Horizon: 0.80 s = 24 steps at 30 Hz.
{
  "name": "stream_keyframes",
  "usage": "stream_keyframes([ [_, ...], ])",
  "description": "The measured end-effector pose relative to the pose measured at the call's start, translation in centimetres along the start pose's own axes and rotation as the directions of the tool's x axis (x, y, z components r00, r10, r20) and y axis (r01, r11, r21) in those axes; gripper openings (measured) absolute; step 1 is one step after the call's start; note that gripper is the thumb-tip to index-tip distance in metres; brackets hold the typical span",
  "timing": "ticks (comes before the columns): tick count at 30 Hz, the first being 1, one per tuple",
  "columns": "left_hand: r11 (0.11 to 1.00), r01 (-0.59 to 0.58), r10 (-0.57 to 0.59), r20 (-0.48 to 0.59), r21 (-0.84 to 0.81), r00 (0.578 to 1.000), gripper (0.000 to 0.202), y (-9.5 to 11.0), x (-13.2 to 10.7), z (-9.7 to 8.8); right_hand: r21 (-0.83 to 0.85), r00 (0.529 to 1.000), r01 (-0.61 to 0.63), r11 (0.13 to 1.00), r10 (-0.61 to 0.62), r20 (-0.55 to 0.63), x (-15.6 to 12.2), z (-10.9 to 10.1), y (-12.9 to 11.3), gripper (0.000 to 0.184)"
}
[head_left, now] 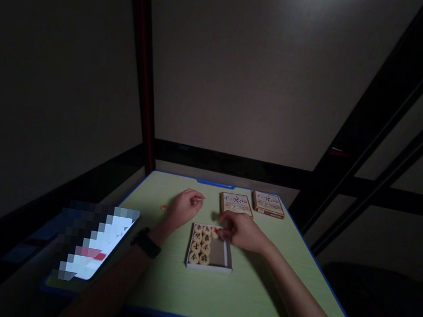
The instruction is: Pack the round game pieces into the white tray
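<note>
A shallow box (218,257) on the table holds round wooden Chinese chess pieces (200,246) with black characters, set in two columns on its left side. My right hand (242,231) reaches over the box's top edge. Its fingertips are closed at a red-marked Chinese chess piece (215,234) in the top row, beside the two columns. Behind the box on the left, my left hand (186,205) hovers with its fingers curled together; whatever they hold is hidden. Left of this hand lies a small red-marked piece (164,207).
Two printed flat boxes, one nearer (237,204) and one farther right (269,204), lie at the back of the green table (252,300). A lit screen (99,248), partly pixelated, is at the table's left edge. Panels stand behind the table.
</note>
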<state>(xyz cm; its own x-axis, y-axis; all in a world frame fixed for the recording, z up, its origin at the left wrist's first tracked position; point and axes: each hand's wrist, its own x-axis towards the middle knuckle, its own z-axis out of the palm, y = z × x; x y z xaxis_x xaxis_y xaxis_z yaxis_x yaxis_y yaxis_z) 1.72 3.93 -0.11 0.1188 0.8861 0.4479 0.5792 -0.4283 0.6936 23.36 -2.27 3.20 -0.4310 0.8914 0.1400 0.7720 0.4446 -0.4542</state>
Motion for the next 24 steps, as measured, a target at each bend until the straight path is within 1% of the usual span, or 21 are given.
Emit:
stream_keyframes([
  [3,0.974,0.002,0.003,-0.024,0.227,1.0,0.02,0.3,0.7,-2.7,0.067,1.0,0.026,0.997,-0.024,-0.019,0.0,-0.3,0.2,0.029],
  [5,0.908,0.009,-0.002,-0.016,0.419,1.0,0.025,0.3,0.9,-4.8,0.106,0.998,0.045,0.993,-0.042,-0.039,0.1,-0.2,0.5,0.027],
  [6,0.858,0.024,-0.035,0.011,0.513,0.999,0.028,0.1,0.9,-5.7,0.121,0.997,0.052,0.991,-0.045,-0.057,0.2,-0.2,0.7,0.027],
  [7,0.805,0.042,-0.091,0.053,0.592,0.994,0.03,-0.1,0.8,-6.5,0.132,0.996,0.056,0.99,-0.047,-0.075,0.3,-0.1,1.0,0.027],
  [8,0.762,0.055,-0.159,0.104,0.645,0.982,0.031,-0.5,0.7,-7.2,0.141,0.994,0.06,0.988,-0.047,-0.094,0.4,0.1,1.2,0.028],
  [9,0.734,0.06,-0.228,0.163,0.677,0.96,0.034,-0.9,0.5,-7.8,0.147,0.993,0.063,0.987,-0.047,-0.109,0.5,0.2,1.4,0.029],
  [10,0.723,0.061,-0.291,0.223,0.688,0.93,0.041,-1.3,0.3,-8.1,0.148,0.992,0.063,0.987,-0.045,-0.121,0.6,0.3,1.6,0.03],
  [12,0.738,0.055,-0.372,0.337,0.673,0.865,0.062,-2.0,0.0,-8.5,0.138,0.99,0.061,0.989,-0.043,-0.133,0.7,0.4,1.9,0.031],
  [13,0.752,0.047,-0.387,0.382,0.658,0.839,0.067,-2.3,-0.1,-8.6,0.129,0.99,0.06,0.99,-0.043,-0.132,0.8,0.5,2.1,0.032],
  [14,0.766,0.038,-0.389,0.415,0.642,0.822,0.068,-2.5,-0.2,-8.6,0.118,0.991,0.058,0.991,-0.043,-0.127,0.9,0.5,2.2,0.032],
  [16,0.787,0.019,-0.371,0.449,0.616,0.812,0.059,-2.5,-0.2,-8.4,0.098,0.992,0.058,0.994,-0.047,-0.116,1.0,0.6,2.4,0.031],
  [19,0.801,0.005,-0.342,0.451,0.598,0.824,0.045,-2.2,-0.2,-8.0,0.063,0.994,0.064,0.996,-0.058,-0.096,1.0,0.8,2.7,0.03],
  [24,0.808,0.008,-0.329,0.441,0.589,0.835,0.037,-2.1,-0.4,-7.4,0.017,0.994,0.073,0.997,-0.071,-0.08,1.0,0.9,2.4,0.028],
])
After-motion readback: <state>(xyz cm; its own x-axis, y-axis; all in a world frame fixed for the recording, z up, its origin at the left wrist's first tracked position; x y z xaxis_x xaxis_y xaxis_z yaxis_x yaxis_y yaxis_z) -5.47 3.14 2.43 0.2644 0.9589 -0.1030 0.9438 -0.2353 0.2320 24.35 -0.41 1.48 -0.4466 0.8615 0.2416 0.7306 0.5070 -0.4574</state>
